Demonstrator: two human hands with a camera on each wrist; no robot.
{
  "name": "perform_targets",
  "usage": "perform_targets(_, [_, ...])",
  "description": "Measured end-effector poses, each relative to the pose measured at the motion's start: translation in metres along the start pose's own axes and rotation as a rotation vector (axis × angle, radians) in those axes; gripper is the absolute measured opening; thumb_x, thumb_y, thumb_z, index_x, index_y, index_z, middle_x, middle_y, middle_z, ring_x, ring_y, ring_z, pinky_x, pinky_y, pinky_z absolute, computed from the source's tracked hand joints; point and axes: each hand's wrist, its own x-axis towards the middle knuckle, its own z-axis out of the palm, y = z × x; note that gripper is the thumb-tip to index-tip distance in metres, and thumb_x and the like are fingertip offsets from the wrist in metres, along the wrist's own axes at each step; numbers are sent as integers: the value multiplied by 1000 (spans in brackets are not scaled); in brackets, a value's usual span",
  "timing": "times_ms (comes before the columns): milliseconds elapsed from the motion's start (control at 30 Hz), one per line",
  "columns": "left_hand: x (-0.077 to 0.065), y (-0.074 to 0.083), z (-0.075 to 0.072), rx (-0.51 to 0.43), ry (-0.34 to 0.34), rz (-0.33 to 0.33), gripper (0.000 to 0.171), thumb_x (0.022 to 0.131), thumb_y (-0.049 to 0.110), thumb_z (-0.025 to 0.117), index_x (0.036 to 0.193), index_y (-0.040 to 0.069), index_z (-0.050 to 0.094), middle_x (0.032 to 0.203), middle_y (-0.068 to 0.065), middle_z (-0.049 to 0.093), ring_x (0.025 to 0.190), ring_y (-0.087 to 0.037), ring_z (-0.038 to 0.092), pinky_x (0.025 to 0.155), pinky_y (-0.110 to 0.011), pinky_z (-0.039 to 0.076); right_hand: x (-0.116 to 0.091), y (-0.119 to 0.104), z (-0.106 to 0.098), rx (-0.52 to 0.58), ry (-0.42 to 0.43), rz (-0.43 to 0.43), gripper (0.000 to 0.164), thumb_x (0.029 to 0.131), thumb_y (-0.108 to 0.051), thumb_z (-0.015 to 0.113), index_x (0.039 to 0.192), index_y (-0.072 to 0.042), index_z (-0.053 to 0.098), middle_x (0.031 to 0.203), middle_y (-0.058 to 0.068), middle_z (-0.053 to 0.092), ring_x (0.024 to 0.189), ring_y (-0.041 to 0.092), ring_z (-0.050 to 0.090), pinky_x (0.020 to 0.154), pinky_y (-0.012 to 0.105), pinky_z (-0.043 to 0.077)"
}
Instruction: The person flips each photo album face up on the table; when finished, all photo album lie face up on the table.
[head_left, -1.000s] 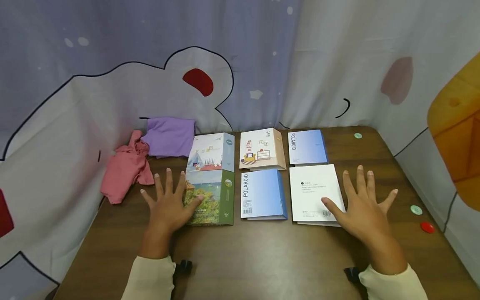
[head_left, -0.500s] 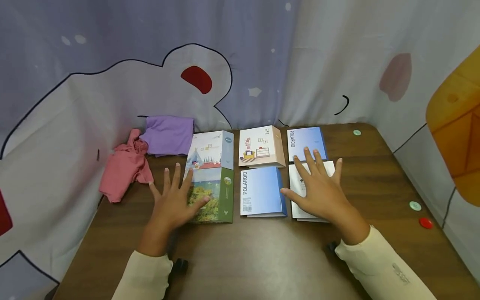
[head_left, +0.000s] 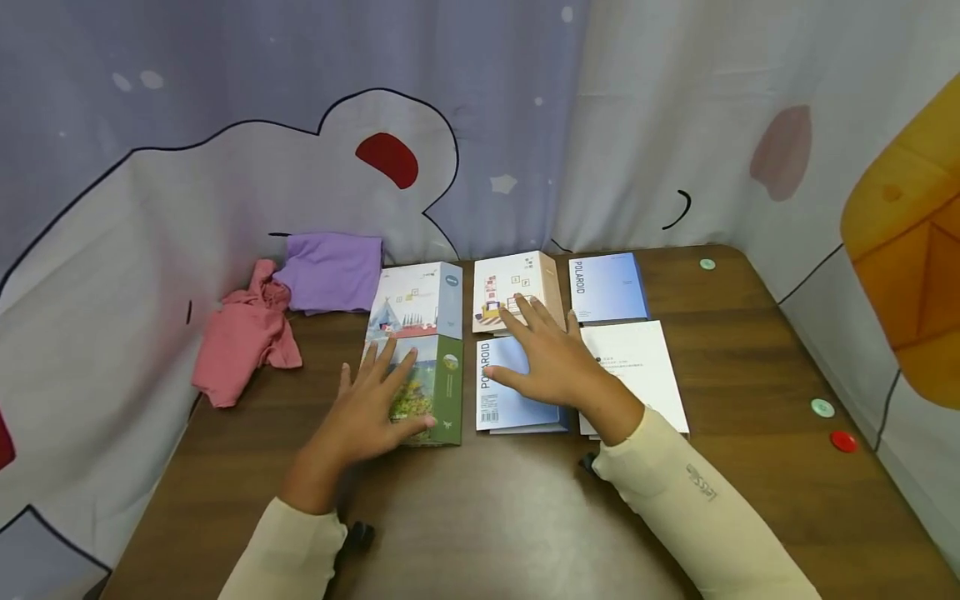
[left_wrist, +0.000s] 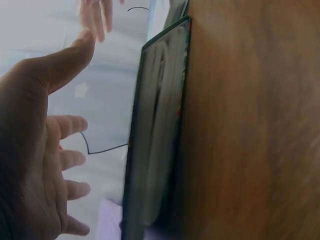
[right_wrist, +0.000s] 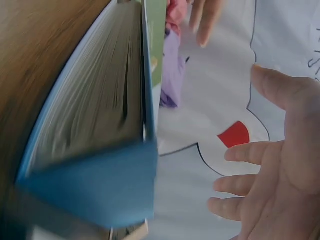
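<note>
My left hand [head_left: 367, 421] is spread, fingers apart, over the green landscape album [head_left: 448, 392]. In the left wrist view that album's page edge [left_wrist: 155, 125] stands apart from the palm. My right hand [head_left: 551, 358], also spread, hovers over the front blue Polaroid album [head_left: 517, 410], covering part of it; its fingertips overlap the cream album with furniture drawings [head_left: 553, 292]. The right wrist view shows the blue spine [right_wrist: 100, 185] with a gap to the palm. Neither hand holds anything. Behind the green album lies a tent-picture album [head_left: 405, 292].
To the right lie a white album [head_left: 648, 379] and another blue Polaroid album [head_left: 611, 292]. Pink cloth [head_left: 243, 342] and purple cloth [head_left: 333, 271] sit at the back left. Green buttons [head_left: 822, 407] and a red button [head_left: 843, 441] are near the right edge. A curtain [head_left: 510, 125] hangs behind.
My right hand has swept left from beside the white album, across it, to over the front blue Polaroid album. My left hand has shifted slightly right over the green album.
</note>
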Motion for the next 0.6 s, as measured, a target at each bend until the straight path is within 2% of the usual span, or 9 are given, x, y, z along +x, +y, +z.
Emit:
perform_targets(133, [1, 1, 7, -13, 8, 59, 107, 91, 71, 76, 174, 21, 32, 184, -18, 16, 168, -54, 14, 122, -90, 13, 13, -10, 7, 18, -51, -29, 96, 100, -74, 60, 176, -26, 27, 185, 9, 18, 172, 37, 18, 129, 83, 11])
perform_targets(400, [4, 3, 16, -53, 18, 153, 107, 88, 67, 81, 173, 20, 36, 183, -14, 23, 168, -51, 18, 122, -90, 14, 34, -26, 13, 132, -117, -71, 94, 100, -61, 73, 174, -18, 33, 182, 15, 27, 171, 39, 19, 130, 81, 9])
perform_targets(600, [2, 4, 22, -115, -8, 180, 107, 88, 63, 85, 173, 20, 36, 183, -13, 23, 169, -51, 17, 122, -90, 11, 45, -33, 25, 199, -154, -79, 92, 99, -49, 81, 171, -11, 37, 176, 20, 37, 168, 38, 30, 130, 81, 14])
